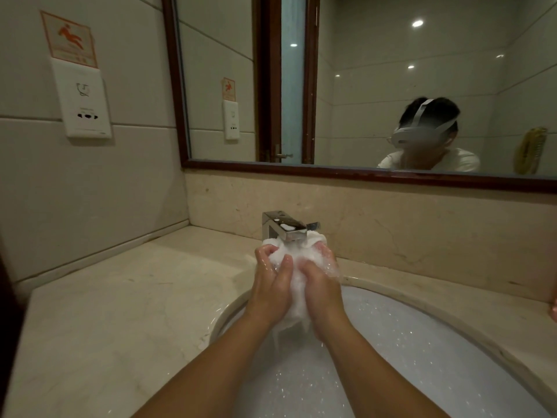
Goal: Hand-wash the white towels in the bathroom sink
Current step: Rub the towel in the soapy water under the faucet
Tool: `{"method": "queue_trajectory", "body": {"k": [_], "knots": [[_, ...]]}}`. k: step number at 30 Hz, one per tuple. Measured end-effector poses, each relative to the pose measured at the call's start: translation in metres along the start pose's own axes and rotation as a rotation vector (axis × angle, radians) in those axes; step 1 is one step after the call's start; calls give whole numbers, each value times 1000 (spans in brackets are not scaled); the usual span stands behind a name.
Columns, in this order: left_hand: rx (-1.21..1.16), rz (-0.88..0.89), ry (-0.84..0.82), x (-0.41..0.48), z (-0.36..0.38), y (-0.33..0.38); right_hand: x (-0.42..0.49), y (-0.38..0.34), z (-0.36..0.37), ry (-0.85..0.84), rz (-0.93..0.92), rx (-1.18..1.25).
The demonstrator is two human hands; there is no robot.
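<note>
A wet white towel (297, 267), bunched into a ball, is squeezed between both my hands just under the chrome faucet (286, 227). My left hand (271, 285) grips its left side with the fingers curled round it. My right hand (321, 288) grips the right side the same way. Water runs from the spout onto the towel and drips from its lower end. Below lies the white oval sink (422, 342), its basin speckled with droplets.
A beige marble counter (120, 297) surrounds the sink, with a marble backsplash behind the faucet. A framed mirror (361, 86) hangs above it. A white socket plate (86, 101) sits on the tiled left wall.
</note>
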State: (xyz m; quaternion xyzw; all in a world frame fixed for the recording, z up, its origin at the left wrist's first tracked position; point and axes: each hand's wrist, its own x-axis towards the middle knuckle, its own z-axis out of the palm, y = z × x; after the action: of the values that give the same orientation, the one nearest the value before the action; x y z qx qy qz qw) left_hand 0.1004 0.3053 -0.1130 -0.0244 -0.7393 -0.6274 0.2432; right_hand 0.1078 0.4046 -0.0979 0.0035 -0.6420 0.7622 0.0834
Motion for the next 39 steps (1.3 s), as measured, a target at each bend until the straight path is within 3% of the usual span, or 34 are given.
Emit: {"method": "queue_trajectory", "body": {"k": [17,39], "knots": [[67,93,-15,1,2,-5,-9,-4,3,9,-15,-72],[104,86,-38,1,2,-5,-7,-2,5,35,15,-124]]}}
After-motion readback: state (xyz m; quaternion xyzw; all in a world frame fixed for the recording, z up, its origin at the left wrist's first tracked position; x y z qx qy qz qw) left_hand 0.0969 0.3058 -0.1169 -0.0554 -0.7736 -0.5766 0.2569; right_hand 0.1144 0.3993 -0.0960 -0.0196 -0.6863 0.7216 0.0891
